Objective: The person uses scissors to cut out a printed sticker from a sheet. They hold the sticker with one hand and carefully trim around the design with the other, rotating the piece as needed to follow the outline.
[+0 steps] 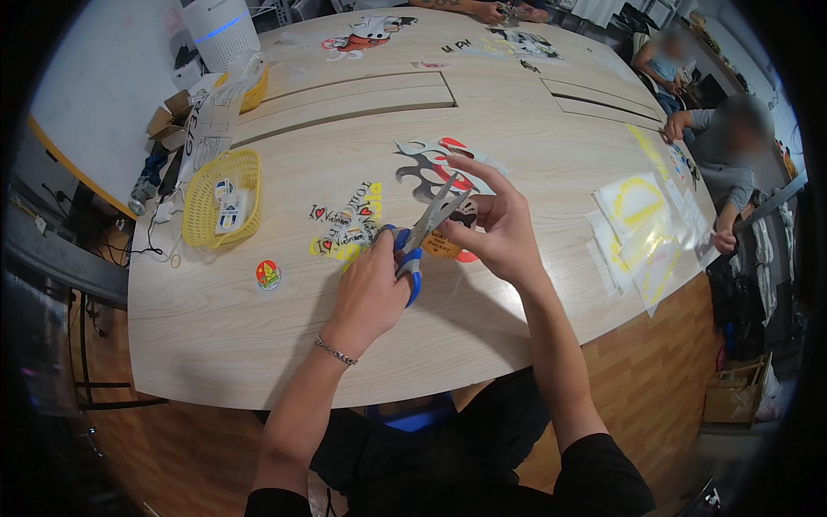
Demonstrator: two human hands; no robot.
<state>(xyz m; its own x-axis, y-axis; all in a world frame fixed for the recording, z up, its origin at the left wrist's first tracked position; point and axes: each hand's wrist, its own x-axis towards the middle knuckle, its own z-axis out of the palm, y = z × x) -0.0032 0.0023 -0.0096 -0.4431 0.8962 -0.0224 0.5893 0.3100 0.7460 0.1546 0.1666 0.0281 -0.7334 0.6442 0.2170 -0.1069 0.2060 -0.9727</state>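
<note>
My left hand [375, 284] grips the blue and grey handles of a pair of scissors [431, 223], whose blades stand a little apart and point up and away from me. Close to the blades, my right hand [494, 223] is raised with its fingers curved and spread; I see nothing held in it. Partly behind that hand lie cut-out stickers in red, black and pale blue [420, 169] and an orange piece with lettering [442, 244]. Left of the scissors are lettered cut-outs with red hearts and yellow parts [349, 223]. A round sticker [268, 275] lies nearer the table's left side.
A yellow plastic basket [255, 200] holding small white packs stands at the left. Clear sheets with yellow shapes [636, 226] lie at the right. Slots with raised edges [452, 97] cross the table [213, 336]. Several people are around its far and right edges.
</note>
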